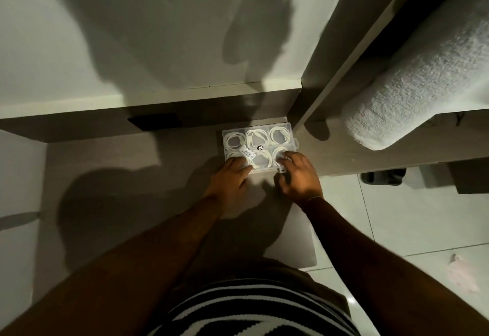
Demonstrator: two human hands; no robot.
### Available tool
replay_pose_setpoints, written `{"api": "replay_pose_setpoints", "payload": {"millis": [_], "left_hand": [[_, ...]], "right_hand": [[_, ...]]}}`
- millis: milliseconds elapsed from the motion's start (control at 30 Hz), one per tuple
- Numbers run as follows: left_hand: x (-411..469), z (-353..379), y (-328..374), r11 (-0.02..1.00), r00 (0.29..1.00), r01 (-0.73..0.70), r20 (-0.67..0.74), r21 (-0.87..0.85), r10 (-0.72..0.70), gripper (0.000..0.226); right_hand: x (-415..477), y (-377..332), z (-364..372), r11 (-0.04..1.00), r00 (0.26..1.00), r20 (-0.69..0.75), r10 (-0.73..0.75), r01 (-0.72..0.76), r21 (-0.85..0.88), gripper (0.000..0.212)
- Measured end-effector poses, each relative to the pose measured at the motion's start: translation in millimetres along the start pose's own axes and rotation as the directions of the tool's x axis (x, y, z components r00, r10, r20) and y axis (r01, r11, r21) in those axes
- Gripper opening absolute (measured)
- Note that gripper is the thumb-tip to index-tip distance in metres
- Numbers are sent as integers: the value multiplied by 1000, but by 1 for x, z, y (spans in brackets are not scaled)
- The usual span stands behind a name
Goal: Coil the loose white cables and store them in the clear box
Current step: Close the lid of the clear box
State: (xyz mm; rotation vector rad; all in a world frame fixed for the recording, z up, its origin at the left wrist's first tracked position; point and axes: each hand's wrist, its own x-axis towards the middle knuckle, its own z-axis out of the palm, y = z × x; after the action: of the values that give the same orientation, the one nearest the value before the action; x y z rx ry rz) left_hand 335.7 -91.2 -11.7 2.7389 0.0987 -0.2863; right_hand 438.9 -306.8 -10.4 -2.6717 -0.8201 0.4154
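Note:
A clear plastic box (291,134) with several compartments lies flat on a grey surface against the wall. Its lid looks closed, and a coiled white cable (280,134) shows in each compartment. My left hand (230,176) presses on the box's near left corner with its fingers flat. At the near right corner my right hand (297,176) rests its fingers on the lid, with the thumb curled under the front edge by a latch (281,170). No loose cable is in view.
A dark flat object (154,121) lies at the back left by the wall. A white rolled towel or cushion (423,76) sits on a ledge at right. A dark sandal (383,176) stands on the tiled floor at right.

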Motion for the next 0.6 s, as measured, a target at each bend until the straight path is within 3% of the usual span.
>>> {"api": "replay_pose_setpoints", "payload": {"millis": [100, 233, 467, 600], "left_hand": [[5, -2, -3, 1000, 998, 2, 62, -9, -2, 42], [6, -3, -4, 1000, 995, 16, 103, -14, -15, 41], [14, -8, 1, 989, 969, -50, 246, 141, 14, 69], [23, -11, 5, 970, 957, -85, 289, 227, 16, 62]], "right_hand": [[1, 6, 1, 999, 999, -1, -36, 36, -4, 51], [3, 12, 1, 992, 984, -124, -130, 128, -23, 41], [9, 9, 6, 976, 943, -271, -194, 159, -147, 28], [8, 14, 10, 972, 937, -279, -210, 169, -163, 32]]}}
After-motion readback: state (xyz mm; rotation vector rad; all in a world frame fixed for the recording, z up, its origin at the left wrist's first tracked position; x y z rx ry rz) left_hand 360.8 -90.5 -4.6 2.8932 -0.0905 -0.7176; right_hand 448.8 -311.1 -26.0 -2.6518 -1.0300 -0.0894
